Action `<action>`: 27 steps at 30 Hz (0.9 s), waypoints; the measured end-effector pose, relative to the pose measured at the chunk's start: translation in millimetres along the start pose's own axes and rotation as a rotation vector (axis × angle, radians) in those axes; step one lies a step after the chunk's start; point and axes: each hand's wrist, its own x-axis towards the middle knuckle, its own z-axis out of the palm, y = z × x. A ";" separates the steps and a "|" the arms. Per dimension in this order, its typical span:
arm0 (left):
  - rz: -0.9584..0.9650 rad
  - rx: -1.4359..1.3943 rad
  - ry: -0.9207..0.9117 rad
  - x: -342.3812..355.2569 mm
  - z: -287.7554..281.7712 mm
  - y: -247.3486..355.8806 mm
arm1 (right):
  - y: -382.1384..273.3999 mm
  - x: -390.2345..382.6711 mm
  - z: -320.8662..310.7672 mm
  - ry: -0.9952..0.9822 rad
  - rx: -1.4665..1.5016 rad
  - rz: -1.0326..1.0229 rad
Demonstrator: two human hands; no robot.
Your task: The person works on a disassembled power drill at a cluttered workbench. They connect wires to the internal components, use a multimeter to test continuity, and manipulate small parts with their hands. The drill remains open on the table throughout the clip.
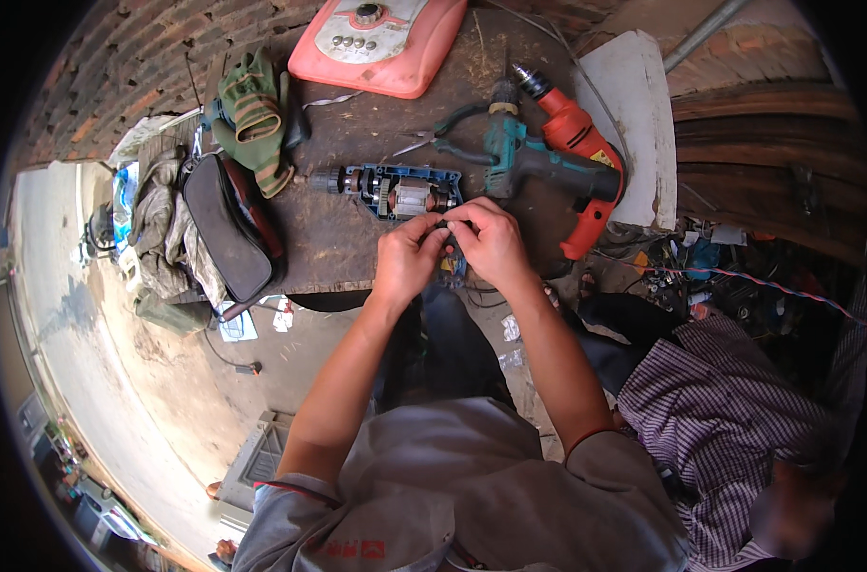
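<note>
My left hand (408,255) and my right hand (488,240) meet at the near edge of a wooden table. Thumbs and fingertips of both are pinched together on something small and dark, too small to name. Just beyond them lies an opened power drill (412,196), its blue housing half exposing the motor armature and gears. The chuck of that drill points left. Right of it rests a teal cordless drill (538,157), and beside that a red corded drill (575,133). Pliers (457,133) with dark handles lie behind the opened drill.
A pink-and-white scale (381,43) stands at the back. On the left are striped work gloves (252,114) and a black zip case (228,227). A white board (634,133) borders the table's right side. At lower right sits a person in a checked shirt (729,410).
</note>
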 end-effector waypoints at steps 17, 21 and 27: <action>0.016 0.248 0.140 4.6 4.2 6.0 | 1.4 -3.0 -1.5 0.005 -0.236 -0.262; 0.039 0.313 0.081 6.1 -2.5 3.5 | 8.1 -3.3 3.0 0.018 -0.243 -0.285; 0.060 -0.003 0.117 -8.9 -32.3 -22.0 | 9.0 -1.4 6.3 0.047 -0.260 -0.294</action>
